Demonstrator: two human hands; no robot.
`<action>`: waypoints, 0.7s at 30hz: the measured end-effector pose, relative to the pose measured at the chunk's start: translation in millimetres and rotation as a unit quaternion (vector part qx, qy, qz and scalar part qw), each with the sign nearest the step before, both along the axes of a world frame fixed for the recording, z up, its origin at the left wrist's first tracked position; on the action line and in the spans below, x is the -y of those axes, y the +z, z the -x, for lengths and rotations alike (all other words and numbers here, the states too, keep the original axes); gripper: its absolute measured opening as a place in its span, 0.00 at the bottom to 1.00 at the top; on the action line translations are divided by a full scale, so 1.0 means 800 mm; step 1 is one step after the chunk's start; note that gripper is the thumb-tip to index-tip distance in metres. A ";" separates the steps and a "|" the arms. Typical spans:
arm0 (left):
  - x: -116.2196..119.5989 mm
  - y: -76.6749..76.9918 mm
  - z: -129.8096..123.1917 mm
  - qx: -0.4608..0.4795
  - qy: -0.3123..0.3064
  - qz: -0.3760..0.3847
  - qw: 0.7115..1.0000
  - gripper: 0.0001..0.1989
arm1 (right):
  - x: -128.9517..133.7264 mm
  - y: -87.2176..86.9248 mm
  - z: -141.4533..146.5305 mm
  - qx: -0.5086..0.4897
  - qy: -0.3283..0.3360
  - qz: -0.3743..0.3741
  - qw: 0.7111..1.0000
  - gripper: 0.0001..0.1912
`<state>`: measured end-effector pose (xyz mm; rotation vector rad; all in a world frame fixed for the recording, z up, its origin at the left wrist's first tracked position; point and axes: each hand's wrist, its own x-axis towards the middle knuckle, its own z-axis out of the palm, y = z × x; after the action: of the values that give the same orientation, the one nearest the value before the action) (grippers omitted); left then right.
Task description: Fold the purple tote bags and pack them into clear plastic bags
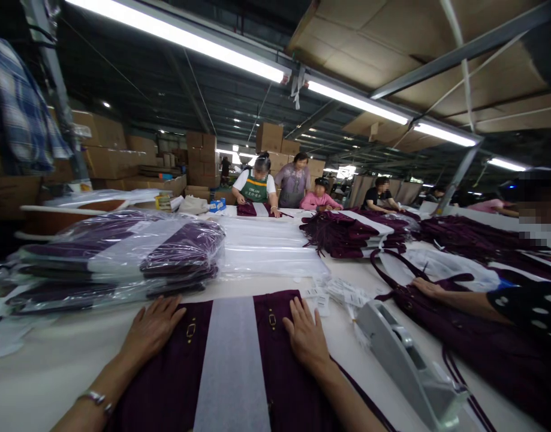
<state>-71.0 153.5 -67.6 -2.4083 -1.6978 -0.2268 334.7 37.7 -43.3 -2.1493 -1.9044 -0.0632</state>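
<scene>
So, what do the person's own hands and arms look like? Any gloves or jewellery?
The left hand and right hand are bare, without gloves, and no sleeves show on the forearms. A silver-coloured bracelet circles the left wrist; the right wrist shows none.

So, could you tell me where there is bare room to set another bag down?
Bare white tabletop shows left of the left hand, below the clear-plastic-wrapped plum bags. A narrow strip runs between those and the flat plum bag. Rightward is crowded: grey tape dispenser, white paper tags, another person's arm.

Silver bracelet (pixel 95 401) on left wrist (pixel 80 415)
</scene>
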 end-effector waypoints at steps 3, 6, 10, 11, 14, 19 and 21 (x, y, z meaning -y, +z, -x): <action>0.003 0.023 -0.013 0.024 0.017 0.027 0.999 0.26 | -0.002 -0.016 -0.002 -0.005 0.005 0.017 1.000 0.33; 0.018 0.062 -0.030 0.078 0.069 0.050 0.993 0.31 | -0.007 -0.008 -0.001 -0.015 0.008 0.027 0.999 0.33; 0.072 0.086 -0.030 0.079 0.058 0.054 0.994 0.34 | -0.006 -0.003 -0.002 -0.014 0.015 0.037 0.999 0.34; 0.091 0.083 -0.025 0.081 0.032 0.058 0.995 0.34 | -0.007 -0.005 -0.005 -0.015 0.017 0.035 0.999 0.33; 0.147 0.061 -0.007 0.113 -0.027 0.095 0.989 0.32 | -0.015 -0.017 -0.014 -0.026 0.030 0.028 0.999 0.34; 0.178 0.040 0.003 0.148 0.001 0.132 0.980 0.29 | -0.023 -0.021 -0.015 -0.072 0.070 -0.018 0.995 0.34; 0.174 0.047 0.002 0.171 0.020 0.120 0.978 0.31 | -0.019 -0.010 -0.014 -0.090 0.064 -0.036 0.993 0.34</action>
<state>-72.5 14.7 -29.9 -2.6243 -2.0202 -0.4819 346.1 53.2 -51.7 -1.9128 -1.9006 0.0826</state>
